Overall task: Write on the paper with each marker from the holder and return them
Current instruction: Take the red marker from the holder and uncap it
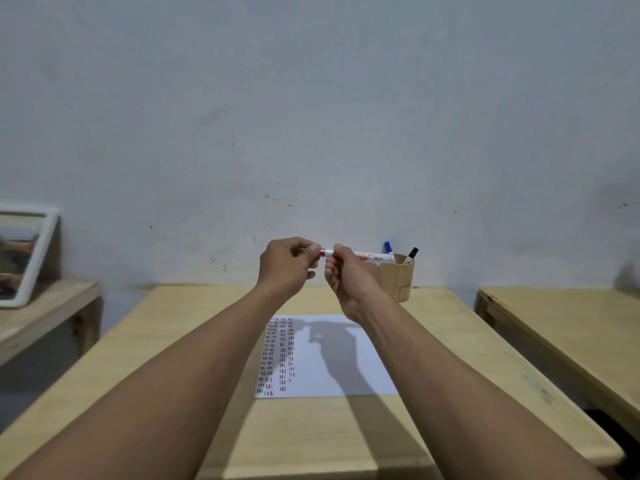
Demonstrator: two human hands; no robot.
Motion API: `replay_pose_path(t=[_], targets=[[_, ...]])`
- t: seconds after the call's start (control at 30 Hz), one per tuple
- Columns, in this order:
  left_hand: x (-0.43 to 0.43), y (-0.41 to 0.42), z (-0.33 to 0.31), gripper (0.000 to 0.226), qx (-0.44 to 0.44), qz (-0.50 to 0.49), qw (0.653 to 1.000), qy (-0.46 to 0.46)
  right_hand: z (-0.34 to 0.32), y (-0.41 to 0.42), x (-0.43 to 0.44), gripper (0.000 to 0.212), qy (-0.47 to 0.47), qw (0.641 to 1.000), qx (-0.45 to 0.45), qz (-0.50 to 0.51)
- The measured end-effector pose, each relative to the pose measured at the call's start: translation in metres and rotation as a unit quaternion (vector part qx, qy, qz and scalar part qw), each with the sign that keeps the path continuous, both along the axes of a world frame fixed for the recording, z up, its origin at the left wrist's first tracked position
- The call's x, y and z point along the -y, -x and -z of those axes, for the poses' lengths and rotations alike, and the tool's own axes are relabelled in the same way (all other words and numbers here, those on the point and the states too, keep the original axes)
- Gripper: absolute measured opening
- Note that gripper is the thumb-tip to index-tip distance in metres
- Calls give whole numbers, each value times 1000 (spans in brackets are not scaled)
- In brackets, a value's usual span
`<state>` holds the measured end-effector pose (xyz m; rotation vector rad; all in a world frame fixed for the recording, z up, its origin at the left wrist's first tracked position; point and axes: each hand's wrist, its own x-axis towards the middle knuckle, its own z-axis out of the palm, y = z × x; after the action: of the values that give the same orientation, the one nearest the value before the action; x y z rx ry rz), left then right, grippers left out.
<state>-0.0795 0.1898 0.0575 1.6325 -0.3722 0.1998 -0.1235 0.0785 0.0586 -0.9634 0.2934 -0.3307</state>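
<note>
I hold a white marker with red print (367, 255) level above the table, in front of the wall. My right hand (349, 278) grips its barrel. My left hand (289, 266) pinches the left end, where a red band shows; the cap is hidden inside those fingers. Below lies a white paper (346, 372) with columns of short red and dark marks down its left side. A wooden holder (398, 277) stands at the table's back right, with a blue-capped marker (388, 247) and a black-capped marker (412, 254) in it.
The light wooden table (166, 341) runs from the wall to me. A second wooden table (561, 323) stands to the right across a gap. On the left, a white-framed picture (24, 254) leans on a lower wooden surface.
</note>
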Motion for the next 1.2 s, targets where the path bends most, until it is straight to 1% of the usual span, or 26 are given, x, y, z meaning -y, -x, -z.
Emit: replay_pose_path(t=[0.1,0.2,0.27,0.37,0.47,0.6,0.73,0.9,0.97,1.03,1.13,1.2], targets=[[-10,-2,3,19,15,-28,999,-12,4,-2,-14,19,-15,1000,16,8],[-19,-4,7,23,11,-47,999,-14,9,-5,-24,19,-32,999,23,24],[-29,-9,12,24,10,-61,997,-38,14,-6,-26,18,-20,999,18,34],[-47,-15,24,21,13,-91,989,-116,23,-4,-26,15,26,999,-2,23],[-62,-18,41,8,-12,-115,974,-194,33,-2,-29,16,85,996,-30,4],[-77,-17,68,2,-28,-128,951,-282,50,0,-35,18,146,987,-65,-10],[-84,-15,94,15,-54,-129,943,-301,67,2,-40,17,202,976,-77,-29],[-86,-15,108,17,-73,-130,942,-300,79,5,-42,15,248,964,-74,-54],[-87,-12,109,19,-65,-136,932,-329,82,7,-41,15,265,960,-74,-60],[-88,-8,109,32,-43,-137,912,-385,84,11,-39,18,289,953,-70,-59],[-90,1,110,58,-44,-122,910,-393,91,18,-35,21,359,929,-69,-47],[-91,11,112,65,-47,-122,907,-400,97,24,-33,22,414,906,-77,-35]])
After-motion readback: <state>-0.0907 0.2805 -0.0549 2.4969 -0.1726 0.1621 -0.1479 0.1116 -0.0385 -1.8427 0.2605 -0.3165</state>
